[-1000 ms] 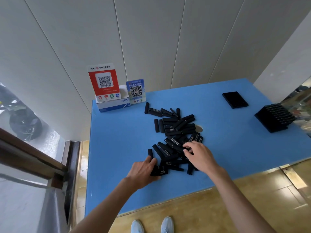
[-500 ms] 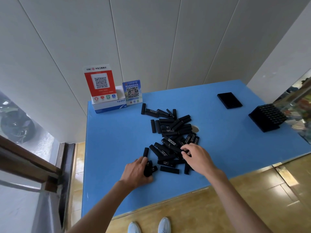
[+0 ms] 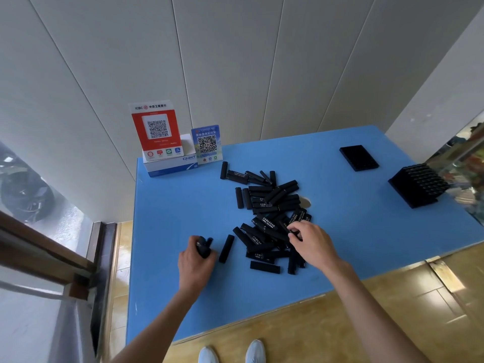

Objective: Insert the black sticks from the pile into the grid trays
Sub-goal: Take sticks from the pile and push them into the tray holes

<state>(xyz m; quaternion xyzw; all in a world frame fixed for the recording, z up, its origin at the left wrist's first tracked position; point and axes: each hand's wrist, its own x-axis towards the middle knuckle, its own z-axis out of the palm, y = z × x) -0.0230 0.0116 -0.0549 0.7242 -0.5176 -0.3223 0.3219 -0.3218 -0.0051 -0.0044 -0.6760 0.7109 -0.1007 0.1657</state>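
Sticks [image 3: 204,248] sit clenched in the left grip [image 3: 195,265]; right grip [image 3: 311,244] pinches one from the pile [image 3: 269,213].

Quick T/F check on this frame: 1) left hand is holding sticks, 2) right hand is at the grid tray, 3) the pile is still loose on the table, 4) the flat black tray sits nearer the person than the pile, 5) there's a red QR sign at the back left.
1) True. The left hand has black sticks in its grip.
2) False. The right hand pinches a stick at the pile; the grid tray stands far right, untouched.
3) True. The pile lies loose on the blue table.
4) False. The flat black tray lies beyond the pile, toward the wall.
5) True. The red QR sign stands back left.
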